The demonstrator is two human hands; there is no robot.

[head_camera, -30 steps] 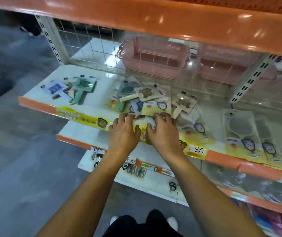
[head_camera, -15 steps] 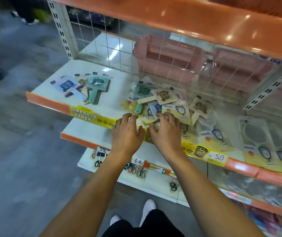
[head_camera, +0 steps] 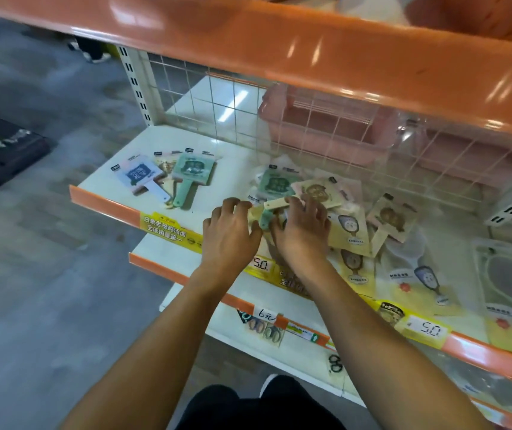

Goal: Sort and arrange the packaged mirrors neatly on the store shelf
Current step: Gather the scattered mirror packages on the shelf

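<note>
While both hands work at frame centre, the packaged mirrors point(head_camera: 307, 193) lie in a loose overlapping heap on the white shelf point(head_camera: 155, 156): flat hand mirrors with square heads and short handles in clear sleeves with card backing, green, beige and cream, some with cartoon prints. Left hand point(head_camera: 230, 234) has fingers curled at the heap's left edge, touching a pack; grasp unclear, cannot tell. Right hand point(head_camera: 301, 231) has curled fingers over a green handle point(head_camera: 266, 219) and a beige one; a real pinch is not clear. Second group point(head_camera: 168, 175) sits apart at mid left of the frame: three packs countable, white-blue, beige, green. Heap count roughly eight, overlap makes it uncertain. Two larger oval mirror packs point(head_camera: 509, 283) at right edge, cut off. Two pink baskets point(head_camera: 326, 128) behind the wire grid point(head_camera: 217, 100), blurred. Three price tags readable, two "5.0" point(head_camera: 430, 328), one "6". Orange upper shelf point(head_camera: 310, 51) blocks the top of the frame. Lower shelf items small, smeared by motion blur.
</note>
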